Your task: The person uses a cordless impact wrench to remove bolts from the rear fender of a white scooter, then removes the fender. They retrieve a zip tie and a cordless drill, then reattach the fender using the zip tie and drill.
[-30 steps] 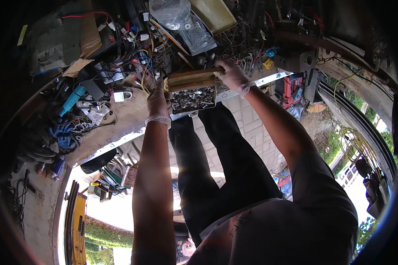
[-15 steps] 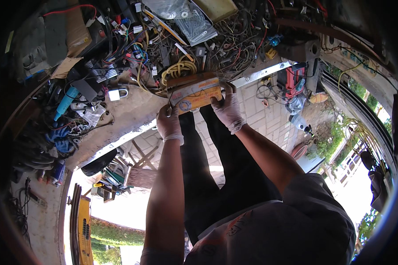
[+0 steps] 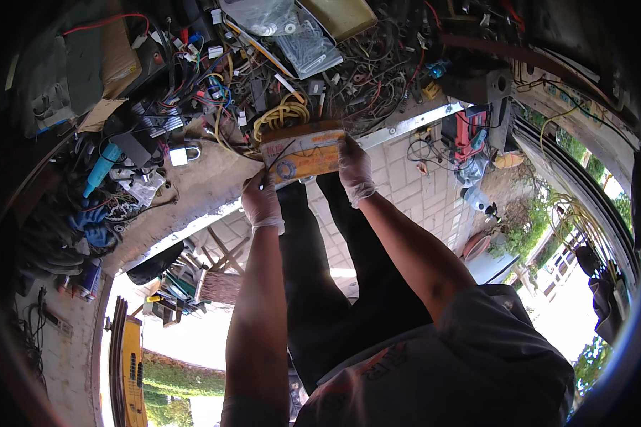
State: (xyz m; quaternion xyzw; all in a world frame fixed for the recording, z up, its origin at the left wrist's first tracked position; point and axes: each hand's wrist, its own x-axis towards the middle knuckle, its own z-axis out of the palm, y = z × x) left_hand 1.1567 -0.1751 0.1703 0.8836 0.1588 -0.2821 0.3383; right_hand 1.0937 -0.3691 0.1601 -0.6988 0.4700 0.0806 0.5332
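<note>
A worn flat box (image 3: 310, 158), orange and grey with print and a blue ring-shaped picture on its face, is held up at the bench's front edge. Both hands wear thin whitish gloves. My left hand (image 3: 262, 202) grips the box's lower left corner, its fingers partly behind it. At the right end, my right hand (image 3: 355, 169) is closed round the side, thumb toward the front and the other fingers mostly hidden. Just beyond the box lies a coil of yellow cable (image 3: 281, 117) on the bench.
Tangled wires and small metal parts (image 3: 370, 85) cover the back of the bench. A tray of screws (image 3: 308, 51), a padlock (image 3: 184, 155), a turquoise-handled tool (image 3: 103, 169) and blue gloves (image 3: 92, 224) lie about. A red tool case (image 3: 466, 135) stands right, beyond the bench edge.
The box has turned so that more of its printed face shows. My right hand has shifted from its front onto its right end. Both hands sit slightly farther left in the picture.
</note>
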